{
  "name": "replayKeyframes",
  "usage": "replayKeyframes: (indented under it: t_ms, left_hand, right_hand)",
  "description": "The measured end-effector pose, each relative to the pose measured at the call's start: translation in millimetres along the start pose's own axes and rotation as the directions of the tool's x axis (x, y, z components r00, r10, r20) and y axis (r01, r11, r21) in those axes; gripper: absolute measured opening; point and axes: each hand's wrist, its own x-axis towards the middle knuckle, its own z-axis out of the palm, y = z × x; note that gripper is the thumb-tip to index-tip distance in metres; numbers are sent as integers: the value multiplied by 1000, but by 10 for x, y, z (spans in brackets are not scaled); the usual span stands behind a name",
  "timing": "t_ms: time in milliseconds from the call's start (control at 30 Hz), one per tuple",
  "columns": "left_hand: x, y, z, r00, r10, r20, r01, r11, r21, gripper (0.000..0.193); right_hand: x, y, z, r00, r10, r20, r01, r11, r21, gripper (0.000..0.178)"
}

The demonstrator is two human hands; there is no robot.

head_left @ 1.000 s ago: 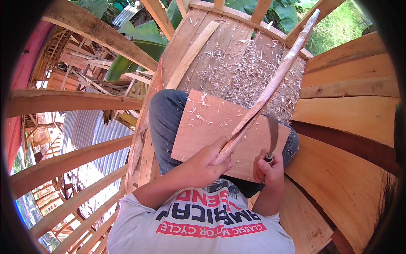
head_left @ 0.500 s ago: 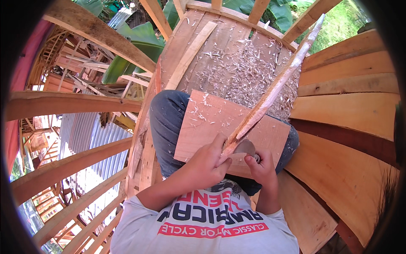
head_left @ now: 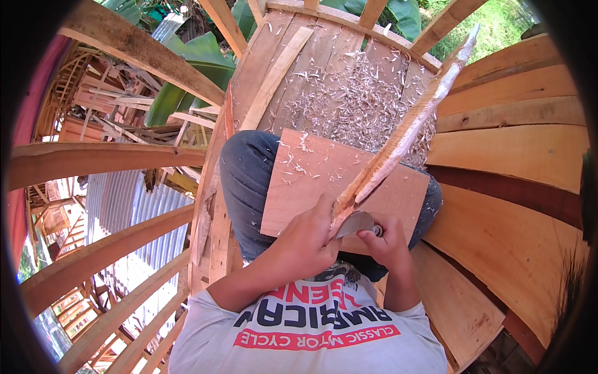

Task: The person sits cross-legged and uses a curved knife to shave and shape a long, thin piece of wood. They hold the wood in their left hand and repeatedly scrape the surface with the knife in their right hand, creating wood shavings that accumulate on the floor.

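My left hand (head_left: pixel 311 233) is closed round the near end of a long, pale wooden stick (head_left: pixel 408 136). The stick slants up and away to the right, with a rough brown edge and a pinkish-white shaved face. In my right hand (head_left: pixel 389 239) is a knife, its broad grey blade (head_left: pixel 357 222) lying against the stick right beside my left fingers. Most of the knife's handle is hidden in my fist. Under both hands a flat wooden board (head_left: pixel 305 181) rests across my lap, with a few curled shavings on it.
Wood shavings (head_left: pixel 367 106) cover much of the plank floor (head_left: pixel 265 53) ahead. A loose wooden strip (head_left: pixel 277 78) lies there on the left. Wooden rails (head_left: pixel 106 161) enclose the left side, and broad planks (head_left: pixel 504 165) form a wall close on the right.
The stick has rolled a little, showing more of its brown edge. My right hand has brought the knife slightly up, and the blade has tilted against the stick near my left hand.
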Motion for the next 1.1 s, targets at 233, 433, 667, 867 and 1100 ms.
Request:
replayKeyframes:
  t_ms: [233, 433, 667, 867, 1100]
  left_hand:
    - [-54, -32, 72, 999, -2, -39, 4, 998, 57, 25]
    - [-79, -30, 104, 999, -23, -25, 22, 999, -44, 25]
    - [-96, 20, 118, 990, -98, 98, 106, 991, -86, 28]
    - [-241, -111, 116, 959, -110, 262, 137, 987, -87, 31]
    - [-47, -97, -3, 995, -101, 15, 100, 934, -343, 28]
  right_hand:
    - [63, 84, -44, 988, -114, -103, 93, 978, -188, 44]
    - [80, 140, -61, 966, -198, -169, 139, 940, -310, 49]
    - [139, 267, -107, 872, -440, -217, 320, 845, -429, 57]
    - [191, 565, -822, 823, 27, -568, 91, 980, 179, 62]
    - [1, 253, -96, 992, 11, -124, 30, 946, 322, 59]
